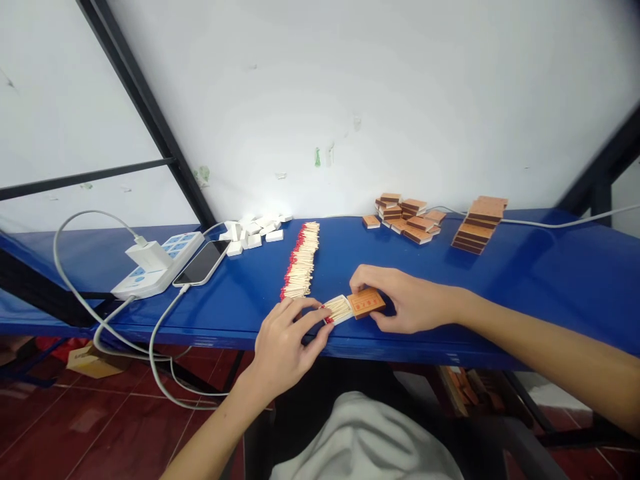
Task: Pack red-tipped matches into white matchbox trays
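Near the table's front edge, my left hand (pixel 290 337) grips the end of a white matchbox tray (pixel 345 316) filled with red-tipped matches (pixel 339 307). My right hand (pixel 400 300) holds an orange-brown matchbox sleeve (pixel 367 303) between thumb and fingers. The tray's right end meets the sleeve's opening, with much of the tray showing outside it. How far it reaches inside is hidden. Just beyond my left hand, a long row of loose matches (pixel 302 260) lies with red heads to the left.
Several white trays (pixel 254 231) lie heaped at the back left, beside a phone (pixel 203 263) and a cabled power strip (pixel 159 265). Toward the back right are piled matchboxes (pixel 407 217) and a leaning stack of sleeves (pixel 480 225). The blue table (pixel 550 280) meets a white wall.
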`<act>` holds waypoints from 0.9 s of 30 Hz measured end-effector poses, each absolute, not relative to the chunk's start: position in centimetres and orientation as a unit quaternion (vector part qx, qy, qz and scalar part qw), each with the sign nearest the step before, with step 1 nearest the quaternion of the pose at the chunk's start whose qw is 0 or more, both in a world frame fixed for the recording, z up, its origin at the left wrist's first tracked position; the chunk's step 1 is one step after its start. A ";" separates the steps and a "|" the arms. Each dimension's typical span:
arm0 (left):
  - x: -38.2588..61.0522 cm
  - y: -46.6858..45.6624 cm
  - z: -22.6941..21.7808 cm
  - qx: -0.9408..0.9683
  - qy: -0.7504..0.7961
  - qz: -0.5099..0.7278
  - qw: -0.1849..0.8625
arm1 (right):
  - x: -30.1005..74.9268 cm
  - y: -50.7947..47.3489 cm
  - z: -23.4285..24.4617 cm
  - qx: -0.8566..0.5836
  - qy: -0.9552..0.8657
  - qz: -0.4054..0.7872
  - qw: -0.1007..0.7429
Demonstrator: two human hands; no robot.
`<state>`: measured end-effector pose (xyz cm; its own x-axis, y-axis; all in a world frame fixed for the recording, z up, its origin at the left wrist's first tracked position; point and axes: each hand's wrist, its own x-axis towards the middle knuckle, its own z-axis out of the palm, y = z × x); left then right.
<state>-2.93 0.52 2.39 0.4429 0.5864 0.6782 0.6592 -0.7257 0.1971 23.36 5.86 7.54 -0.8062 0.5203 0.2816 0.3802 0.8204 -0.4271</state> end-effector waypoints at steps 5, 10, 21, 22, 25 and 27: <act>-3.1 0.5 2.6 -0.853 -0.357 -0.380 0.023 | 23.4 5.9 7.7 -0.229 -0.930 0.201 0.204; -3.1 0.4 2.7 -0.852 -0.363 -0.377 0.007 | 23.4 6.0 7.6 -0.224 -0.931 0.210 0.199; -3.2 0.5 2.7 -0.844 -0.362 -0.397 -0.001 | 23.7 6.6 7.2 -0.265 -0.927 0.184 0.190; -3.1 0.5 2.7 -0.843 -0.362 -0.397 -0.003 | 23.7 6.6 7.2 -0.264 -0.928 0.183 0.187; -3.1 0.5 2.8 -0.842 -0.361 -0.401 -0.007 | 23.8 6.6 7.4 -0.257 -0.932 0.182 0.182; -3.2 0.5 2.8 -0.841 -0.359 -0.405 -0.009 | 23.8 6.6 7.4 -0.257 -0.931 0.180 0.186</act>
<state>-3.17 0.48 2.80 0.4140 0.6109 0.6748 0.5956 -0.7424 0.3067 23.82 6.58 7.40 -0.7987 0.5456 0.2537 0.4115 0.8030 -0.4312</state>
